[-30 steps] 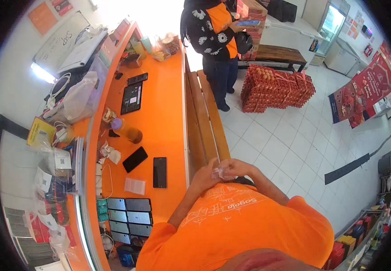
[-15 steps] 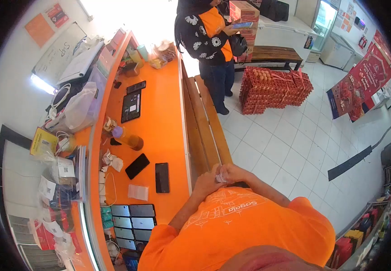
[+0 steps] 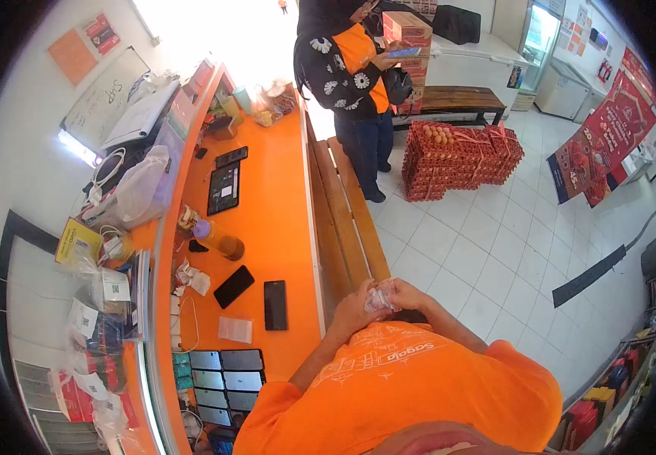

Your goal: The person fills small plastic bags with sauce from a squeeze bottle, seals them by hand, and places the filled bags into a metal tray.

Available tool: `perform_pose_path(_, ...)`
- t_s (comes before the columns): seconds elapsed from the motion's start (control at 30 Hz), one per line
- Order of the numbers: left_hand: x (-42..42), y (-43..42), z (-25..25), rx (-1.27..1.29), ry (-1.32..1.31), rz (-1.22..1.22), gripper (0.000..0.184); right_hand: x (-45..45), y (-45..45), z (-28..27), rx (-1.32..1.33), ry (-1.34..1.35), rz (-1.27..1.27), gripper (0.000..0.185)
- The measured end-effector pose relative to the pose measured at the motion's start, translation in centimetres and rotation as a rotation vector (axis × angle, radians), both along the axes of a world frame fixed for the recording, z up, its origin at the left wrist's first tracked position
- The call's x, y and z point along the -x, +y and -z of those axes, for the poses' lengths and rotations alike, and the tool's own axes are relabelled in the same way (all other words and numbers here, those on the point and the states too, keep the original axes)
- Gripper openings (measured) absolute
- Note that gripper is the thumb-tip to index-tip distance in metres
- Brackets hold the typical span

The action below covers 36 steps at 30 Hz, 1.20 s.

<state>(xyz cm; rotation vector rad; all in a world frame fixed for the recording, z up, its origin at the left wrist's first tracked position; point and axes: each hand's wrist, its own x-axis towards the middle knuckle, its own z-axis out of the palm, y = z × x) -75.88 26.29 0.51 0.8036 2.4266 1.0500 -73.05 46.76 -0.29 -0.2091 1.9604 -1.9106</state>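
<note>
Both hands meet in front of my orange shirt, just right of the counter's edge. Between them is a small crumpled clear plastic wrapper (image 3: 378,300). My left hand (image 3: 353,309) has its fingers curled around one side of it. From the other side, my right hand (image 3: 406,295) pinches it with bent fingers. Anything inside the plastic is too small to make out. To the left on the orange counter (image 3: 278,220) lie two dark phones, one slanted (image 3: 234,287) and one straight (image 3: 275,305). A flat clear plastic sleeve (image 3: 235,329) rests below them.
Several phones in rows (image 3: 225,379) lie at the counter's near end. Farther up stand a bottle (image 3: 220,241) and a tablet (image 3: 224,188). A wooden bench (image 3: 350,220) runs along the counter. Stacked egg trays (image 3: 457,163) sit on the floor near a standing person (image 3: 354,83) holding a phone.
More of the clear plastic shows between my hands, and my fingers have shifted around it. The view has tilted slightly. The standing person stays in place.
</note>
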Motion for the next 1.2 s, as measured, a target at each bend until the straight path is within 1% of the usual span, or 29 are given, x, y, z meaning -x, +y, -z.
perform_pose_path(0.1, -0.2, 0.1, -0.2, 0.074, -0.016, 0.018, 0.09, -0.1, 0.5, 1.1, -0.087, -0.093, -0.173, 0.022)
perform_pose_path(0.17, -0.7, 0.0, 0.7, 0.016, 0.041, 0.012, 0.089, 0.2, 0.3, 0.5, -0.025, 0.013, -0.237, 0.026)
perform_pose_path(0.23, -1.1, -0.3, 1.0, -0.029, 0.079, 0.0, 0.088, 0.1, -0.3, 0.9, -0.015, 0.036, -0.248, 0.027)
perform_pose_path(0.3, -1.3, -0.6, 0.8, -0.065, 0.102, -0.017, 0.086, 0.1, -0.7, 1.7, -0.028, 0.005, -0.203, 0.026)
perform_pose_path(0.4, -1.4, -0.9, -1.0, -0.154, -0.01, -0.105, 0.08, 0.4, -0.1, 1.0, 0.063, 0.044, -0.118, 0.026)
perform_pose_path(0.5, -1.2, -1.1, -1.1, 0.057, -0.071, -0.218, 0.074, 0.9, 0.9, 2.5, 0.152, 0.104, 0.041, 0.026)
perform_pose_path(0.6, -1.2, -1.5, -2.2, 0.107, -0.169, -0.215, 0.07, 1.7, 2.4, 1.4, 0.081, 0.137, 0.171, 0.025)
perform_pose_path(0.7, -1.4, -2.1, 1.5, -0.073, -0.048, -0.238, 0.066, 2.0, 5.3, 1.9, -0.005, 0.201, 0.314, 0.02)
perform_pose_path(0.8, -1.4, -2.3, 2.6, -0.168, -0.113, -0.269, 0.058, 2.1, 6.7, 1.8, 0.039, 0.084, 0.439, 0.021)
perform_pose_path(0.83, -1.4, -2.4, 3.1, -0.241, -0.111, -0.265, 0.053, 2.0, 6.7, 1.3, 0.051, 0.035, 0.484, 0.02)
perform_pose_path(0.9, -1.3, -2.6, 4.2, -0.387, -0.11, -0.256, 0.045, 1.9, 6.5, 1.2, 0.099, 0.064, 0.513, 0.021)
perform_pose_path(1.0, -1.1, -2.1, 5.1, -0.504, -0.26, -0.352, 0.036, 2.0, 6.3, 2.4, 0.12, 0.136, 0.591, 0.021)
perform_pose_path(1.03, -0.8, -2.2, 6.6, -0.523, -0.251, -0.375, 0.034, 2.0, 6.2, 2.9, 0.118, 0.162, 0.622, 0.021)
perform_pose_path(1.07, -0.2, -2.3, 8.9, -0.541, -0.245, -0.399, 0.031, 1.9, 6.1, 2.5, 0.173, 0.124, 0.635, 0.023)
perform_pose_path(1.1, -0.1, -2.4, 10.2, -0.557, -0.239, -0.423, 0.029, 1.9, 5.8, 1.6, 0.227, 0.084, 0.649, 0.025)
perform_pose_path(1.13, -0.2, -2.5, 9.0, -0.577, -0.244, -0.444, 0.027, 1.9, 5.6, 0.8, 0.281, 0.044, 0.662, 0.027)
perform_pose_path(1.17, -0.2, -2.6, 6.4, -0.597, -0.249, -0.465, 0.026, 2.0, 5.6, 0.3, 0.316, 0.03, 0.677, 0.026)
perform_pose_path(1.2, -0.1, -2.7, 4.9, -0.617, -0.254, -0.484, 0.024, 2.1, 5.6, -0.1, 0.352, 0.017, 0.694, 0.026)
